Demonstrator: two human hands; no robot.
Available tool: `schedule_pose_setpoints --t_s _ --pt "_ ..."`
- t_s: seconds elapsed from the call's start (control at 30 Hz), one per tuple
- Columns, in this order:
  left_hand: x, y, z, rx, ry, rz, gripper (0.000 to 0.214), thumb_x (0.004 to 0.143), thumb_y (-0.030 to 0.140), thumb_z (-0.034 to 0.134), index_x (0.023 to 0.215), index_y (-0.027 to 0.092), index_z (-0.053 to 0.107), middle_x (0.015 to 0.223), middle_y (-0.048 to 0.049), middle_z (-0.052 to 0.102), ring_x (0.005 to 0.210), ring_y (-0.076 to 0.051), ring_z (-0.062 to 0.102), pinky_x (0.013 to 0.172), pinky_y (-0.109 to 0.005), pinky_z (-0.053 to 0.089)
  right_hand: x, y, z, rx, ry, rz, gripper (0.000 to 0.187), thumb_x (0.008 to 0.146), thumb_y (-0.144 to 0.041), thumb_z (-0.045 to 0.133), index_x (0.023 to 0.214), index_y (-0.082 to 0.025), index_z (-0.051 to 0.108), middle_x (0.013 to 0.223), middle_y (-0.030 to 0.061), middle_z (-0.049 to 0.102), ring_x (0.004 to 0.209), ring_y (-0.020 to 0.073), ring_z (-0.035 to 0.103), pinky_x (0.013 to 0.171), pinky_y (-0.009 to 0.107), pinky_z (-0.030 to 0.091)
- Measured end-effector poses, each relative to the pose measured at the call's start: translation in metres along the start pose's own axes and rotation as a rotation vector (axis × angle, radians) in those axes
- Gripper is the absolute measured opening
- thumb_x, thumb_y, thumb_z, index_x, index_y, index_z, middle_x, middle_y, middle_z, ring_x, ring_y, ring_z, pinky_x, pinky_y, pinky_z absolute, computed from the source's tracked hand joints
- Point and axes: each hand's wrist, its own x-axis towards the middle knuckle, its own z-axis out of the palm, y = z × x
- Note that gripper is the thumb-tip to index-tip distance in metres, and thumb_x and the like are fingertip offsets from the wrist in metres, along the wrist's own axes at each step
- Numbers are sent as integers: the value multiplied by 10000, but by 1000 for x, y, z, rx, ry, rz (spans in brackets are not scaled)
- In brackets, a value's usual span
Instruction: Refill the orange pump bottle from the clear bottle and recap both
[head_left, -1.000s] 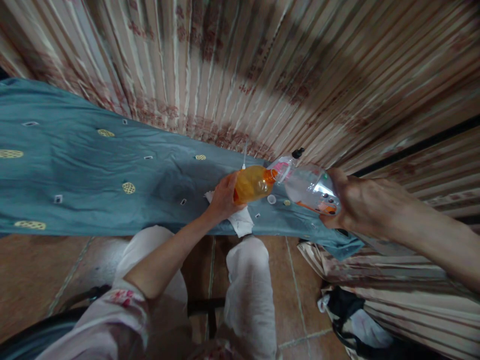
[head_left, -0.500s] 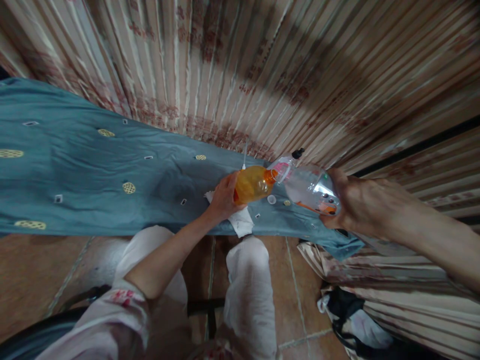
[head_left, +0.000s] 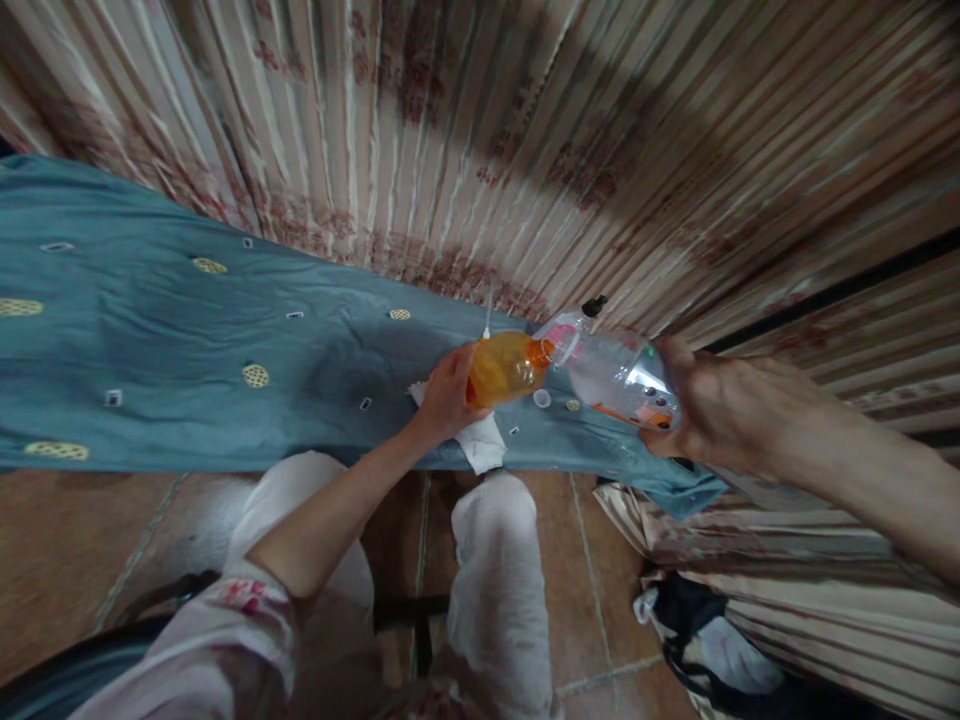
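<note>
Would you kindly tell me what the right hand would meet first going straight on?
Beyond the clear bottle it holds, probably the orange bottle, though the depth between them is unclear.

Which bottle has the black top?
The pink-marked bottle, the only one not held; its black top shows plainly. The orange bottle in the left hand and the clear bottle in the right hand show none.

Pale sleeve (head_left: 217, 645), pink-flowered — off-white trousers (head_left: 495, 570)
</note>
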Motion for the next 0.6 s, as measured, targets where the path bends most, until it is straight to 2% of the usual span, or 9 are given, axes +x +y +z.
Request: schedule_pose_setpoints --t_s 0.6 --pt "0 0 0 -12 2 5 998 586 219 816 1428 147 285 1392 -203 503 1283 -362 511 1081 -529 427 1 1 0 -3 -3 0 456 811 -513 543 1055 -141 442 754 157 723 717 362 723 490 279 230"
